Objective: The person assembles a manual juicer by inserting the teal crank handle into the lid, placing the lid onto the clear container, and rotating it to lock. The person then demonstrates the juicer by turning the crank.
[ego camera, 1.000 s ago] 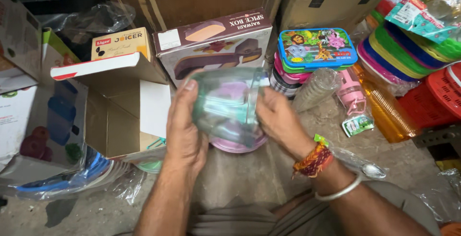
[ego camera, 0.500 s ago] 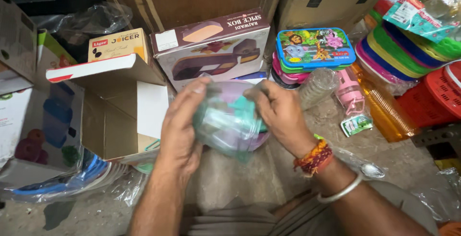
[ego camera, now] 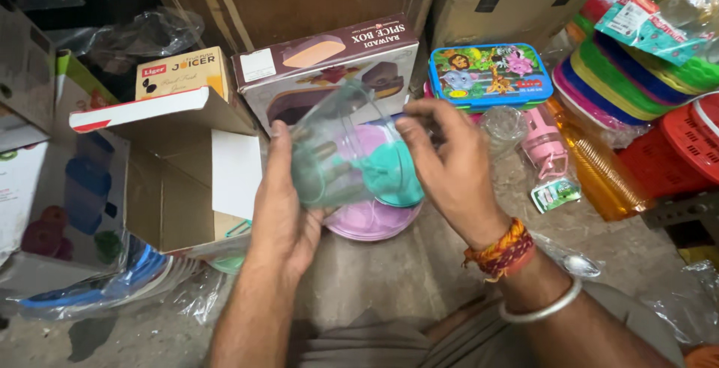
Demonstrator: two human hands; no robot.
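Tilting: in the head view, the clear jar [ego camera: 341,147] is held with its long axis slanted, top up-left.
Left hand [ego camera: 284,203]: closed around its left side.
Right hand [ego camera: 449,169]: fingers curled on its right rim.
Below: pink lid [ego camera: 371,222].

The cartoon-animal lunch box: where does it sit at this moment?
In the head view, the blue lunch box sits upper right of centre, beyond the right hand, between the spice box carton and the stacked coloured lids.
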